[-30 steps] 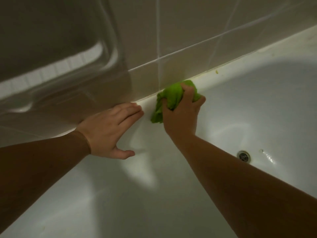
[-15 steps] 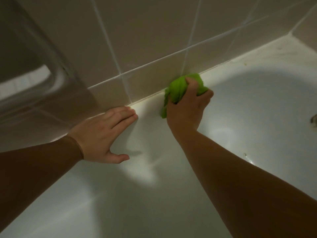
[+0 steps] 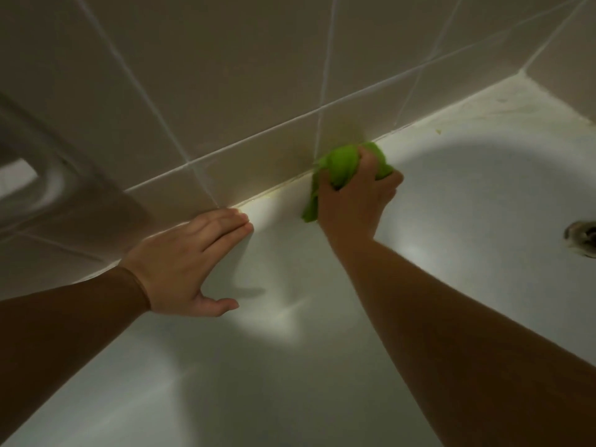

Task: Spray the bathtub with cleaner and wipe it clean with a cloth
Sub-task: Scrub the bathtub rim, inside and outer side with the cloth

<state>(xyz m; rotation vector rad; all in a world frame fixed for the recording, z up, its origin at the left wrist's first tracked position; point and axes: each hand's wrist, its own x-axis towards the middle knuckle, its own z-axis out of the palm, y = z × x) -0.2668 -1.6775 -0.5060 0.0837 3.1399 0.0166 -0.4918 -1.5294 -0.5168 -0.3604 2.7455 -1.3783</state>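
One right hand point(image 3: 351, 198) presses green cloth point(image 3: 342, 162) against bathtub point(image 3: 322, 285) rim

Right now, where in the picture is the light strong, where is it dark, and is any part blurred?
Head view: dim overall; a bright patch lies on the bathtub ledge between the left hand and the right hand, which grips the green cloth; both forearms are in deep shadow; the tiled wall looks smeared at the far left; the grout lines bend from the wide lens.

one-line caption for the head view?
Right hand wipes bathtub rim with green cloth; left hand rests flat.
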